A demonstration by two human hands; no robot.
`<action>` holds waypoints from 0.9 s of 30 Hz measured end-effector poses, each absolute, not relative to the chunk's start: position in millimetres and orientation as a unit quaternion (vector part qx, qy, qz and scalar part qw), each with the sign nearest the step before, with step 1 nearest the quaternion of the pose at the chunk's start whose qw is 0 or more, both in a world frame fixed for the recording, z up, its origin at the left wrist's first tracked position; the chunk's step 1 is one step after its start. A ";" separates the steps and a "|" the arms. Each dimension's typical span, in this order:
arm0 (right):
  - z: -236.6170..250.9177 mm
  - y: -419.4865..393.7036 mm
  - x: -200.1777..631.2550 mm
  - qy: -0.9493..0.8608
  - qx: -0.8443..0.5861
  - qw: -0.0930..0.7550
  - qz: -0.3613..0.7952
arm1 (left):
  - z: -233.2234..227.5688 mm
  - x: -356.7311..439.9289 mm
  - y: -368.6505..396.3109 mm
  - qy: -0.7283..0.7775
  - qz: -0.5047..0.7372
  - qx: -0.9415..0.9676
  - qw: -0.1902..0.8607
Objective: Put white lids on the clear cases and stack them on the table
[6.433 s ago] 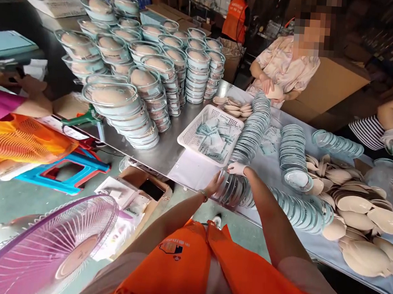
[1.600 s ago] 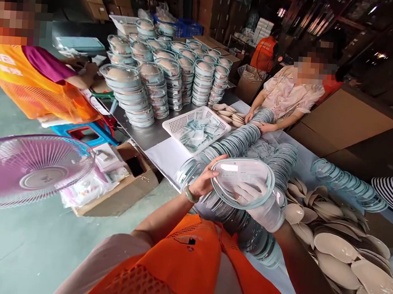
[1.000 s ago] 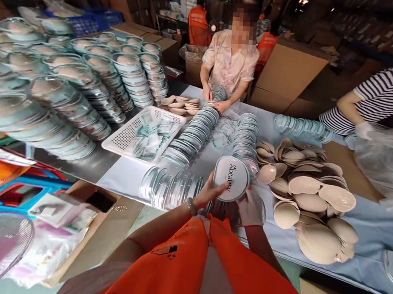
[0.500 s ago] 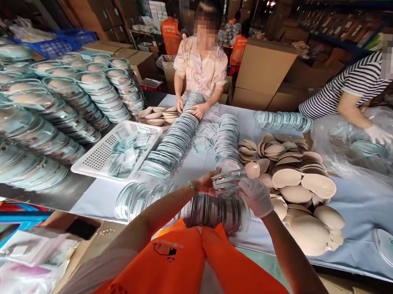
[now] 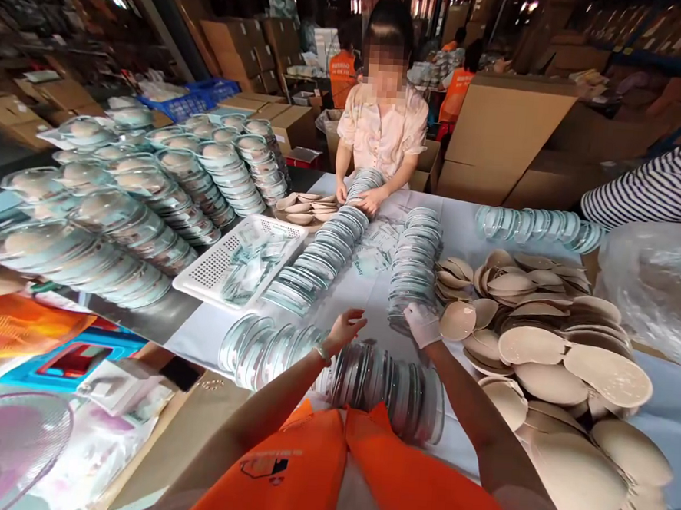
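Note:
My right hand (image 5: 422, 325), in a thin white glove, grips the nearest clear plastic case (image 5: 400, 319) by its right edge, at the near end of a row of pale-green and clear cases (image 5: 414, 261). My bare left hand (image 5: 347, 331) hovers over the front row of cases (image 5: 378, 388), its fingers apart and loosely bent, holding nothing. That front row lies across the table edge before my orange vest. Beside my right hand spreads a heap of beige moulded bra cups (image 5: 534, 351).
A white perforated basket (image 5: 197, 277) holds small printed packets. Left of it rise tall stacks of filled cases (image 5: 114, 272). Across the table, a person (image 5: 383, 127) handles another row of cases (image 5: 320, 258). A striped sleeve (image 5: 656, 182) and a clear plastic bag (image 5: 656, 282) are at the right.
My right hand has carried the clear case forward to the end of the middle row. My left hand has let go of it and drawn back leftward. The view has swung left.

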State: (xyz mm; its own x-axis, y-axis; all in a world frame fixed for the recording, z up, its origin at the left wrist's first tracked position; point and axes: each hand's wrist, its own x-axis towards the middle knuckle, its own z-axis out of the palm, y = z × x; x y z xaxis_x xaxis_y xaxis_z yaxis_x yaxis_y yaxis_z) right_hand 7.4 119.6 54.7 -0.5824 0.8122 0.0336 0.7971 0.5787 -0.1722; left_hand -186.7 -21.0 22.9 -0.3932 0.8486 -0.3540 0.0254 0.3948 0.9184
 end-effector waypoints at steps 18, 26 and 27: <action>-9.8 -60.0 139.7 -0.656 -0.714 0.003 0.245 | 5.9 -89.4 -77.6 0.537 0.186 0.728 0.383; -0.6 -75.5 163.6 -0.605 -0.745 0.188 0.211 | 12.2 -104.2 -67.4 0.524 0.162 0.751 0.367; 2.9 -77.1 164.1 -0.591 -0.741 0.219 0.233 | 14.3 -102.4 -67.3 0.519 0.166 0.750 0.374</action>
